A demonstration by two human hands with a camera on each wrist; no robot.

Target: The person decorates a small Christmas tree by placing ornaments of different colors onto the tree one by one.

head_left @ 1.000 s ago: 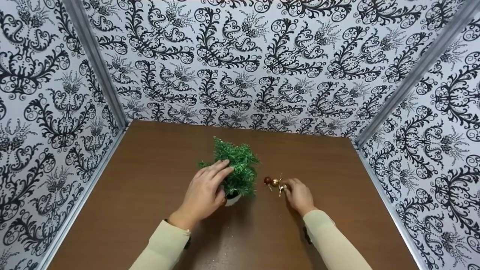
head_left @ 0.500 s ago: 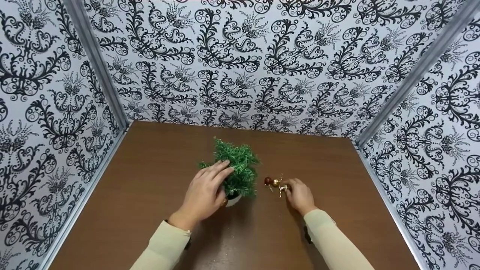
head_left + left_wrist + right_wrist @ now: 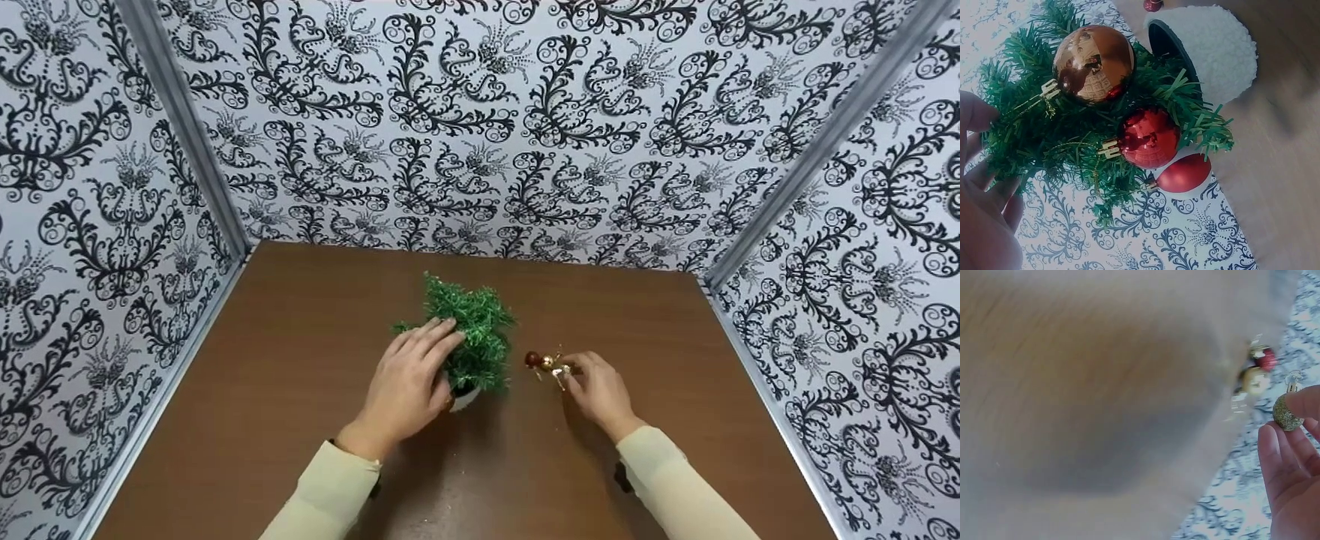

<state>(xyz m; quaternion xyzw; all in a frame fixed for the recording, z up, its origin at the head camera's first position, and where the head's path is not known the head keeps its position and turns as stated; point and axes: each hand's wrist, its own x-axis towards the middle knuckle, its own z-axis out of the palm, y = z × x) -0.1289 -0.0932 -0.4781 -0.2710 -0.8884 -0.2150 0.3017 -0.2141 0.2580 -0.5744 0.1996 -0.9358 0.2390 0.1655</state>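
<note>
Right wrist: bauble (image 3: 1284, 418) in hand (image 3: 1296, 481)

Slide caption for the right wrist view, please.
Right hand holds a glittery gold ball ornament near a shiny red ball and a shiny gold ball.

Left hand (image 3: 985, 219), left edge of left wrist view: cut off. Red ornament (image 3: 1153, 5), top edge: cut off. Right wrist view: surface (image 3: 1072, 371), blurred; gold bauble (image 3: 1256, 381), upper right, blurred; glittery bauble (image 3: 1284, 413), partly covered by right hand (image 3: 1296, 484), itself cropped.
</note>
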